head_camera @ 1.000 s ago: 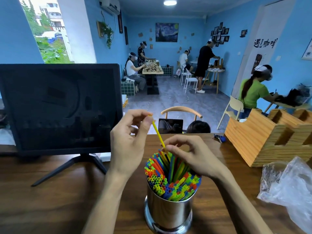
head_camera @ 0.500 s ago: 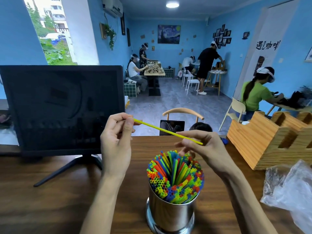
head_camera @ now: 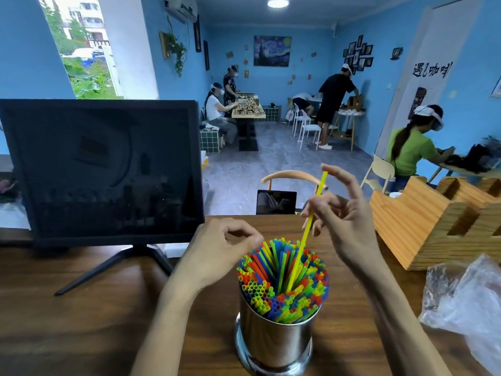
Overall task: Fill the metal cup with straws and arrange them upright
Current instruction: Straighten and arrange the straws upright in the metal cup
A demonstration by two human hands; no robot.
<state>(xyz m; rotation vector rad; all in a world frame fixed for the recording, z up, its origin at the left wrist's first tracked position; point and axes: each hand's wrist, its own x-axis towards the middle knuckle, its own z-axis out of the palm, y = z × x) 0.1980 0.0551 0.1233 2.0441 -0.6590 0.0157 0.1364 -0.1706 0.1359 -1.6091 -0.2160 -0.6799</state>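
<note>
A shiny metal cup (head_camera: 276,340) stands on the wooden table (head_camera: 81,321) near the front edge, packed with colourful straws (head_camera: 282,289) standing upright. My right hand (head_camera: 344,221) pinches one yellow straw (head_camera: 307,232) near its upper half; the straw is nearly upright and its lower end is stuck in among the packed straws. My left hand (head_camera: 222,248) hovers just left of the cup's top with its fingers curled and thumb meeting fingertips, holding nothing that I can see.
A black monitor (head_camera: 103,172) on a stand fills the left of the table. A wooden organiser (head_camera: 433,223) sits at the right, with a crumpled clear plastic bag (head_camera: 469,302) in front of it. A chair back (head_camera: 292,177) rises behind the table. Several people work further back.
The yellow straw lay almost level between both hands. My left hand has let go and dropped beside the cup; my right hand has swung the straw upright and set its end into the bundle.
</note>
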